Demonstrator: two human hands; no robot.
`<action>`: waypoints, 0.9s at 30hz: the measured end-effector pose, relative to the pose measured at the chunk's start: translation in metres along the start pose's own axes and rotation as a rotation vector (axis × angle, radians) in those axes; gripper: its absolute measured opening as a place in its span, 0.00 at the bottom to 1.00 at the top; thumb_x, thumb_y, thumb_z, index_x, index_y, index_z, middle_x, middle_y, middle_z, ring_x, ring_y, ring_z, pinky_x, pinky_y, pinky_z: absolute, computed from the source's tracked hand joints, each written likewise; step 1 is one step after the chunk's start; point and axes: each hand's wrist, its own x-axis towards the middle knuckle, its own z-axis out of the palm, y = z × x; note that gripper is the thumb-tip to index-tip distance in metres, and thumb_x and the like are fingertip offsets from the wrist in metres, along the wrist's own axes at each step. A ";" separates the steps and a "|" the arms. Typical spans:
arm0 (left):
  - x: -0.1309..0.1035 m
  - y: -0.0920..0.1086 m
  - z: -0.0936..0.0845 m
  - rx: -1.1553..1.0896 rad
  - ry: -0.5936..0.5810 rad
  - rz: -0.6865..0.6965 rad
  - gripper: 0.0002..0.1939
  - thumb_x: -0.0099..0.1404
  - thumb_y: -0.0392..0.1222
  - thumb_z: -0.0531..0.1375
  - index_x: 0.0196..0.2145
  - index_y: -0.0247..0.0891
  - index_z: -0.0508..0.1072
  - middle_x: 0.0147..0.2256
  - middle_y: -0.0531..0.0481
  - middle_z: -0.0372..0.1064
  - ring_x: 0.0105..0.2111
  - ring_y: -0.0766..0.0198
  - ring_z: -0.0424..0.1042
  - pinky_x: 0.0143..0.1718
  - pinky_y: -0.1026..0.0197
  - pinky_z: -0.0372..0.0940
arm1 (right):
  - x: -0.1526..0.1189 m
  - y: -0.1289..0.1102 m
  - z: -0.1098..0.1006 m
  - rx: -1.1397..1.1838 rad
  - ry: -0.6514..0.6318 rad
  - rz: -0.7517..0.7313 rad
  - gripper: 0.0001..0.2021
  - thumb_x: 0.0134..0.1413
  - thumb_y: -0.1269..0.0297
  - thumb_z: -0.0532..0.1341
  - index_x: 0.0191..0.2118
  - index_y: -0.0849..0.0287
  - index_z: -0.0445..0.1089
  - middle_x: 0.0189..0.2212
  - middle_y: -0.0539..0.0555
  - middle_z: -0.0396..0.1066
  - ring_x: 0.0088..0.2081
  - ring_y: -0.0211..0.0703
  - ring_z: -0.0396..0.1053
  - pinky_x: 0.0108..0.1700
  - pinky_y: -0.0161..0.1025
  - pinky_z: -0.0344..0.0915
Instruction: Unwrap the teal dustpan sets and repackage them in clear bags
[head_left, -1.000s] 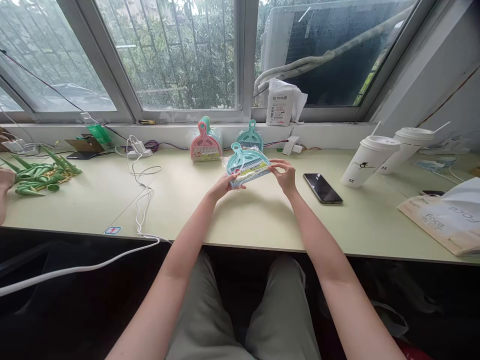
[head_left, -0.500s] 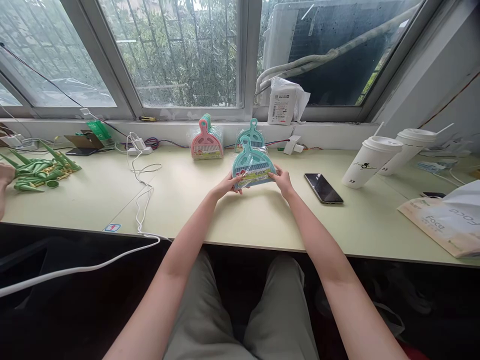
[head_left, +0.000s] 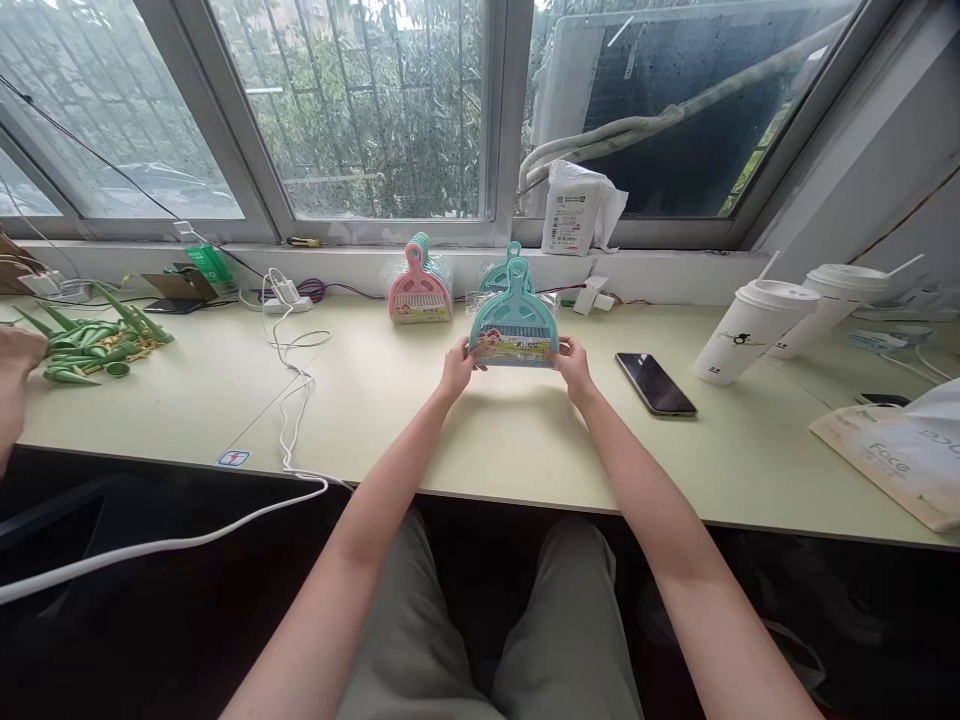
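A teal mini dustpan-and-brush set (head_left: 515, 322) in clear plastic wrap stands upright between my hands, its printed label facing me. My left hand (head_left: 457, 368) is closed on its lower left corner. At the lower right corner, my right hand (head_left: 573, 366) grips it, thumb in front. Just behind it a second teal set (head_left: 498, 272) is partly hidden. Left of these, a row of wrapped sets stands upright, with a pink dustpan set (head_left: 420, 290) in front and green ones behind.
To the right lie a phone (head_left: 655, 383), two lidded paper cups (head_left: 754, 330) and a tissue pack (head_left: 892, 455). White cables (head_left: 289, 410) cross the table on the left. Further left, another person's hand (head_left: 19, 365) is beside a pile of green pointed pieces (head_left: 105, 345).
The held teal set has gone from tilted to upright and level, moving slightly back toward the set behind it. The view has shifted slightly. Both hands still hold it.
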 end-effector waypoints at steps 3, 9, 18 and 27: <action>-0.002 0.002 -0.008 0.258 0.157 0.023 0.08 0.69 0.44 0.56 0.41 0.38 0.71 0.36 0.47 0.77 0.31 0.61 0.76 0.31 0.64 0.62 | -0.005 -0.001 0.007 -0.138 0.010 -0.160 0.23 0.39 0.48 0.70 0.35 0.57 0.63 0.38 0.55 0.74 0.34 0.43 0.71 0.36 0.40 0.67; 0.004 -0.002 -0.031 0.625 0.216 0.003 0.09 0.69 0.45 0.57 0.41 0.42 0.75 0.40 0.46 0.78 0.40 0.56 0.75 0.39 0.61 0.63 | -0.008 0.007 0.029 -0.389 0.082 -0.373 0.16 0.50 0.50 0.62 0.36 0.57 0.64 0.35 0.56 0.73 0.33 0.46 0.72 0.36 0.42 0.66; 0.050 -0.048 -0.117 0.703 0.268 -0.034 0.11 0.67 0.45 0.58 0.41 0.43 0.77 0.42 0.43 0.78 0.39 0.52 0.75 0.40 0.56 0.64 | 0.032 0.032 0.130 -0.547 -0.065 -0.371 0.06 0.54 0.68 0.57 0.39 0.56 0.61 0.40 0.56 0.71 0.38 0.45 0.70 0.43 0.41 0.67; 0.110 -0.087 -0.176 0.652 0.437 -0.089 0.08 0.65 0.40 0.59 0.41 0.40 0.77 0.44 0.39 0.75 0.41 0.52 0.75 0.47 0.53 0.66 | 0.089 0.042 0.223 -0.876 -0.103 -0.382 0.11 0.61 0.69 0.56 0.49 0.56 0.65 0.48 0.60 0.69 0.42 0.49 0.70 0.39 0.40 0.62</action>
